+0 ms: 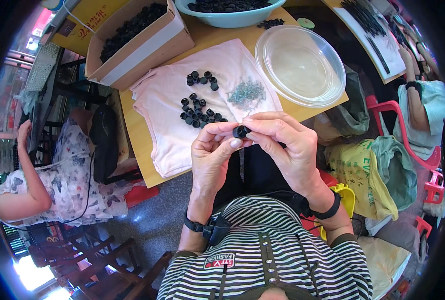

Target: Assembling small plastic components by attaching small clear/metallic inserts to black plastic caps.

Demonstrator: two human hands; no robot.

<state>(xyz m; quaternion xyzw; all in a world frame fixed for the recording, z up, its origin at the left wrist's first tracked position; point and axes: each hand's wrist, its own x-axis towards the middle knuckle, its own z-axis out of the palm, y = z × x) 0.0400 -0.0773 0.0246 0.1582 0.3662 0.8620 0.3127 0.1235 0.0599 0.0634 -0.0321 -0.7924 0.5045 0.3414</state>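
Over the front edge of the table, a small round black cap (241,131) is held between both hands. My left hand (213,147) pinches it from the left with thumb and fingers. From the right, the thumb and forefinger of my right hand (285,142) press at its rim; whether they also hold a tiny part, I cannot make out. Just beyond the hands, several loose black caps (197,112) lie scattered on a pale pink cloth (167,142). To their right is a heap of small, thin silvery metal pieces (246,93).
A cardboard box (147,52) of black parts stands at the back left. Behind the cloth is a pale bowl (232,19) of black parts. A clear round plastic container (302,65) sits right. People work at both sides; bags (360,172) stand at the right.
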